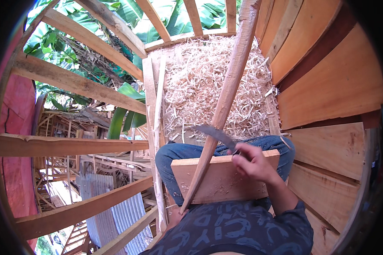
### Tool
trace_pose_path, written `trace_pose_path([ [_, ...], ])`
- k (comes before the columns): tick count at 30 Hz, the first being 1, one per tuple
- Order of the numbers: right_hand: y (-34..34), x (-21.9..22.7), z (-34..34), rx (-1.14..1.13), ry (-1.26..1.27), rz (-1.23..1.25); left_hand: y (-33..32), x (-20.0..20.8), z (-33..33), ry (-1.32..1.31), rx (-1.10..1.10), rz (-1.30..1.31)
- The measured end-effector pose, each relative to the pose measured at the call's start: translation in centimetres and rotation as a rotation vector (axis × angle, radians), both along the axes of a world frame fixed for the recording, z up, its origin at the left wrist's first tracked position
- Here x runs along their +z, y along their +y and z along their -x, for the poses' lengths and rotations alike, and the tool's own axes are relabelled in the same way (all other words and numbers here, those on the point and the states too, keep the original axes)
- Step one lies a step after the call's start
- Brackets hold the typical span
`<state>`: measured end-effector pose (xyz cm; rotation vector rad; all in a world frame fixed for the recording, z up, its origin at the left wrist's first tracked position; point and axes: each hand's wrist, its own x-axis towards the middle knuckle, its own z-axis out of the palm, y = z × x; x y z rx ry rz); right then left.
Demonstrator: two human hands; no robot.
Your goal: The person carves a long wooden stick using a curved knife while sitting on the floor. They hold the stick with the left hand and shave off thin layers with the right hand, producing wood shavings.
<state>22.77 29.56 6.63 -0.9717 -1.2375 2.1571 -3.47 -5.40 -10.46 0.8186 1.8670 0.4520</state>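
Resting on the blue-jeaned lap, 1 flat pale wooden board (225,180) props a long curved brown wooden stick (225,97). Right hand (253,163) grips a dark grey knife (215,132) against it. Left hand (174,216), near, is mostly hidden; I cannot tell its grip. Pale wood shavings (204,80) lie far.

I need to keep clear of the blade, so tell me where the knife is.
In the head view the knife sits just right of centre, gripped by the right hand, its blade against the long stick above the board on the lap.
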Motion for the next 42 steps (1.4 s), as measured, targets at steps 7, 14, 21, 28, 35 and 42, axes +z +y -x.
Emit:
trace_pose_path([
  [7,-0.4,-1.5,-0.1,0.138,-0.041,-0.258,0.1,-0.5,0.1,-0.006,-0.01,-0.021],
  [14,-1.1,-1.3,0.5,0.248,-0.06,-0.333,0.5,-0.8,0.0,-0.007,-0.02,-0.034],
  [21,-1.4,-0.1,0.8,-0.051,0.025,0.006,0.0,-0.3,0.0,-0.005,-0.027,-0.039],
  [28,-0.4,0.2,0.4,-0.072,0.013,-0.032,0.1,0.3,-0.2,0.009,-0.01,-0.031],
  [35,-1.6,-1.4,0.5,-0.02,-0.055,-0.332,1.3,1.2,-0.4,0.024,-0.057,-0.038],
  [42,-2.1,-1.0,0.1,0.169,-0.117,-0.245,0.9,0.5,-0.4,-0.021,-0.017,-0.092],
])
